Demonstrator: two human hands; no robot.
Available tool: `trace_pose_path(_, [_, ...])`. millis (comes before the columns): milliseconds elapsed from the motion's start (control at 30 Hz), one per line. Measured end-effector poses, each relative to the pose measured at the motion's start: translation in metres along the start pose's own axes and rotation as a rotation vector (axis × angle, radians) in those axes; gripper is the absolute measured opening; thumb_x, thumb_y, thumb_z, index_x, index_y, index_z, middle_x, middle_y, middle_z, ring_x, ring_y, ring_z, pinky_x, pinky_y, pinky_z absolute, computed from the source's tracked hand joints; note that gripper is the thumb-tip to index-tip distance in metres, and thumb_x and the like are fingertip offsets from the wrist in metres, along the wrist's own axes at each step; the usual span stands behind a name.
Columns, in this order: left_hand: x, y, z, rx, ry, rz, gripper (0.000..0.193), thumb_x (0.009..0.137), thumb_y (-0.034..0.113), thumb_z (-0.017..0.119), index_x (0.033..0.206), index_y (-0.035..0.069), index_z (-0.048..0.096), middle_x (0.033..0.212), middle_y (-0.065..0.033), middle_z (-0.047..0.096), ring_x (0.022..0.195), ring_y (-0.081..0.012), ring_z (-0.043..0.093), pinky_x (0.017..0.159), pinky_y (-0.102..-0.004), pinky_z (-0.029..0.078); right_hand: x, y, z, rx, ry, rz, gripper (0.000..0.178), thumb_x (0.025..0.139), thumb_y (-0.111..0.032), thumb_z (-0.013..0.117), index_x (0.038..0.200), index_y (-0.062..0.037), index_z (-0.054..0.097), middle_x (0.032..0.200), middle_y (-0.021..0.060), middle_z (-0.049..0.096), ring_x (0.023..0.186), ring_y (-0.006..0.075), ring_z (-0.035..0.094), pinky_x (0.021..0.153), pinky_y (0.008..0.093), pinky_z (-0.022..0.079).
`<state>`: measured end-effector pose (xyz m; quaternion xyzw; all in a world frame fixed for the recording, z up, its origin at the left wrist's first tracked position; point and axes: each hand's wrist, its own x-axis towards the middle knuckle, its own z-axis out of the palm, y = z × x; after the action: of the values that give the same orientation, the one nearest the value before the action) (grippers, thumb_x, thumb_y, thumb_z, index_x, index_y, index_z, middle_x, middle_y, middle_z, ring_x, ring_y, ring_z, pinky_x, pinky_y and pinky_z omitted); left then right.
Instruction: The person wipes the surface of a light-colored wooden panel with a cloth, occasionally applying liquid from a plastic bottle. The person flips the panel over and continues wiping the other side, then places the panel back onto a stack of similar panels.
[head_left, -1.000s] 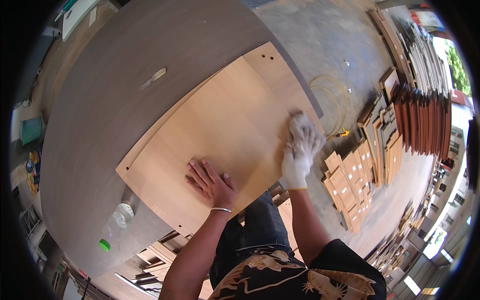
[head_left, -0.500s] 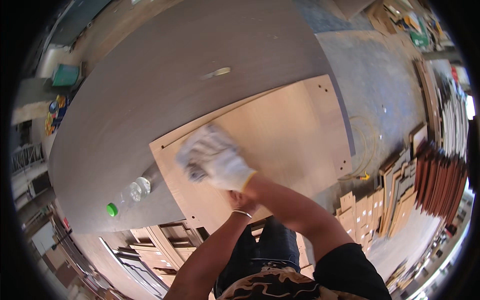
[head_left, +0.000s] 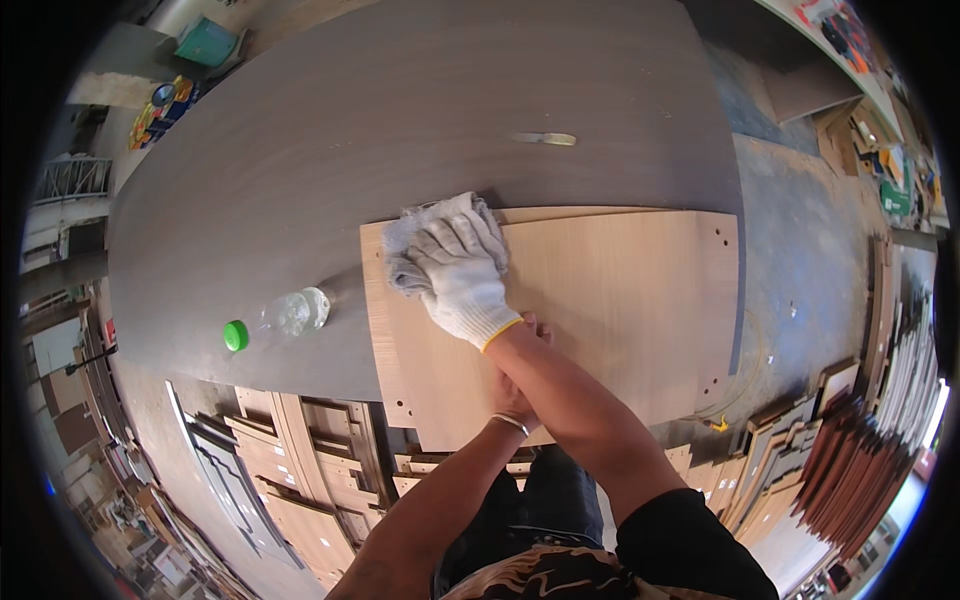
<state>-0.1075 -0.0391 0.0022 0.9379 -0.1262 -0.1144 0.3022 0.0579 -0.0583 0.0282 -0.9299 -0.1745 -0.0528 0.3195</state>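
My right hand (head_left: 460, 265), in a white knitted glove with a yellow cuff edge, presses a grey cloth (head_left: 403, 270) onto a light wood-grain board (head_left: 620, 310). Its fingers are spread over the cloth, which covers the board's far left part and overlaps the far edge. Bare, with a pale band at the wrist, my left hand (head_left: 512, 396) rests on the board beneath my crossing right forearm. The forearm hides its middle; fingertips show just beyond it, stretched out. Another board shows from under the top one, and dark holes mark the top board's corners.
A clear bottle with a green cap (head_left: 236, 335) lies left of the boards on the dark table (head_left: 300, 200). Beyond them lies a utility knife (head_left: 545, 138). Stacked wooden panels (head_left: 300, 500) stand below the table's near edge, with reddish-brown panels (head_left: 850, 470) at right.
My right hand and the cloth have shifted toward the board's far edge, and the glove's motion blur has cleared. The whole view has turned, so table and boards appear rotated and further right.
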Motion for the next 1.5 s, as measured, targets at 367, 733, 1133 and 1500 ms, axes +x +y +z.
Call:
trace_pose_path(367, [0.001, 0.009, -0.006, 0.224, -0.107, -0.01, 0.073, 0.094, 0.033, 0.055, 0.155, -0.005, 0.038, 0.168, -0.0262, 0.027, 0.156, -0.0448, 0.022, 0.124, -0.0689, 0.015, -0.042, 0.09, -0.072, -0.309, 0.087, 0.252, 0.046, 0.098, -0.025, 0.064, 0.142, -0.0121, 0.059, 0.142, 0.0134, 0.06, 0.136, 0.0344, 0.052, 0.117, 0.0505, 0.039])
trace_pose_path(733, [-0.005, -0.005, 0.017, 0.229, 0.091, 0.043, 0.078, 0.093, 0.035, 0.058, 0.158, 0.0, 0.034, 0.17, -0.0236, 0.024, 0.158, -0.0424, 0.021, 0.124, -0.0672, 0.02, -0.049, -0.091, 0.056, 0.32, -0.302, -0.429, 0.041, 0.079, -0.035, 0.078, 0.114, -0.0127, 0.076, 0.132, 0.0121, 0.067, 0.138, 0.0342, 0.052, 0.125, 0.0514, 0.029])
trace_pose_path(1133, [-0.007, -0.005, 0.008, 0.25, 0.04, 0.034, 0.072, 0.096, 0.036, 0.051, 0.157, -0.001, 0.036, 0.169, -0.0244, 0.027, 0.157, -0.0425, 0.024, 0.126, -0.063, 0.019, -0.025, -0.075, 0.025, 0.289, -0.298, -0.593, 0.043, 0.091, -0.031, 0.065, 0.129, -0.0112, 0.068, 0.134, 0.0085, 0.064, 0.136, 0.0307, 0.054, 0.124, 0.0479, 0.033])
trace_pose_path(1500, [-0.001, -0.005, 0.008, 0.121, -0.14, -0.031, 0.075, 0.098, 0.048, 0.048, 0.158, 0.004, 0.038, 0.169, -0.0211, 0.028, 0.158, -0.0411, 0.019, 0.127, -0.0608, 0.014, 0.004, -0.041, 0.05, -0.058, -0.11, -0.236, 0.047, 0.09, -0.029, 0.067, 0.133, -0.008, 0.067, 0.14, 0.0147, 0.062, 0.137, 0.0334, 0.051, 0.119, 0.0504, 0.035])
